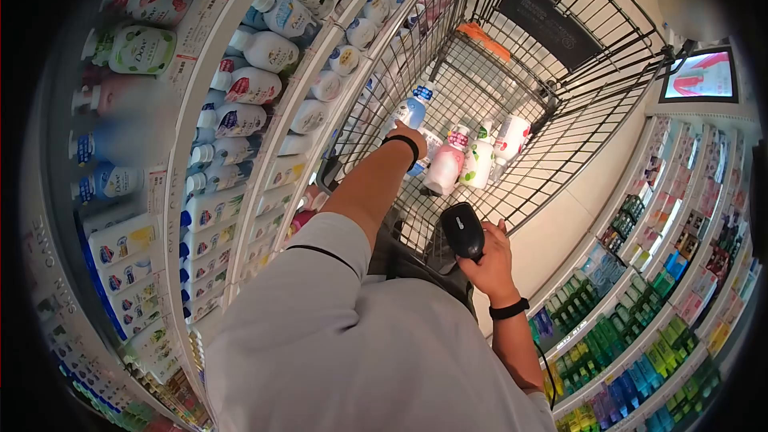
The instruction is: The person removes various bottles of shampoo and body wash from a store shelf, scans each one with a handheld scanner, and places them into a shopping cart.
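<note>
My left hand (406, 138) reaches over the shopping cart (552, 152) with its fingers round a blue bottle (412, 112), which has a dark blue tag at its neck. Inside the cart basket, just right of that bottle, lie a pink bottle (446, 166), a white and green pump bottle (478, 162) and a white and red bottle (512, 138). My right hand (492, 264) is closed round a black handheld device (462, 232) near the cart's handle end. A cable hangs by the right forearm.
Shelves (186, 104) packed with bottles and pouches stand close along the left side of the cart. Farther off on the right are curved shelves (608, 304) of colourful products, below a lit screen (700, 76). An orange item (485, 42) lies at the cart's far end.
</note>
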{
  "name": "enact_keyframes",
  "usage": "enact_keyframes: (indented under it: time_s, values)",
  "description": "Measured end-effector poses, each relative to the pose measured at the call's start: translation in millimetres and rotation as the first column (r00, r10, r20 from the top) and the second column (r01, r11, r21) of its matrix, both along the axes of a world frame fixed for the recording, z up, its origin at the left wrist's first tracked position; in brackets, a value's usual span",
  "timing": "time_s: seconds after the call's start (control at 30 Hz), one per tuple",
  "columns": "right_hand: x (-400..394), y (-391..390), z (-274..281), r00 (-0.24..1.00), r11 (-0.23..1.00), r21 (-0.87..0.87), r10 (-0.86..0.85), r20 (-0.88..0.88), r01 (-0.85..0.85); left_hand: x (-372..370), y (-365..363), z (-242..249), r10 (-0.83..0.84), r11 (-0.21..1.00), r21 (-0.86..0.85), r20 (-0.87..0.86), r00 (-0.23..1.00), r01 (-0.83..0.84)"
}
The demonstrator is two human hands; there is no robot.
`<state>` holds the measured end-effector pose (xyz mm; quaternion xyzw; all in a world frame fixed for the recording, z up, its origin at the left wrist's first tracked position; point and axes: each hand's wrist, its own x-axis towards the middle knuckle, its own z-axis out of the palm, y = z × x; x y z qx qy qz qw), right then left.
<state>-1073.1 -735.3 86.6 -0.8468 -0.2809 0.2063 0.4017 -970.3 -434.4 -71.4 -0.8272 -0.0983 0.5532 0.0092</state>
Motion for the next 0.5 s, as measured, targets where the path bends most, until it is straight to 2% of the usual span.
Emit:
enact_keyframes:
  time_s: [0.03,0.1,0.17,0.27,0.3,0.37,0.4,0.43,0.5]
  values:
    - [0,-1,2,1.0,1.0,0.006,0.014,0.009,-0.014,-9,0,7,0.014,1.0,0.006,0.009,1.0,-0.014]
    - [2,-2,5,0.999,0.999,-0.016,0.039,-0.013,-0.04,-37,-5,32,0.273,0.93,-0.295,0.161,0.948,-0.218]
    - [0,-4,5,0.997,0.998,0.013,0.062,0.052,-0.063,-50,-16,51,0.284,0.907,-0.377,0.221,0.933,-0.186]
    - [2,-3,2,0.996,0.996,-0.016,0.084,-0.013,-0.085,-81,-33,125,0.42,0.849,-0.48,0.362,0.832,-0.22]
    - [3,-7,-12,0.991,0.991,-0.038,0.128,0.037,-0.127,-98,-35,117,0.475,0.833,-0.51,0.458,0.751,-0.215]
    - [5,-7,-14,0.991,0.991,-0.015,0.134,-0.016,-0.134,-134,-40,162,0.541,0.811,-0.538,0.541,0.644,-0.229]
    - [3,-6,-6,0.99,0.995,-0.002,0.095,-0.103,-0.096,-158,-39,175,0.571,0.801,-0.55,0.582,0.58,-0.237]
    - [3,-5,-6,0.991,0.997,-0.016,0.079,-0.104,-0.081,-179,-39,184,0.592,0.792,-0.565,0.616,0.519,-0.232]
    - [6,-6,-9,0.989,0.988,-0.141,0.051,-0.137,-0.071,-228,-35,195,0.66,0.75,-0.59,0.636,0.4,-0.298]
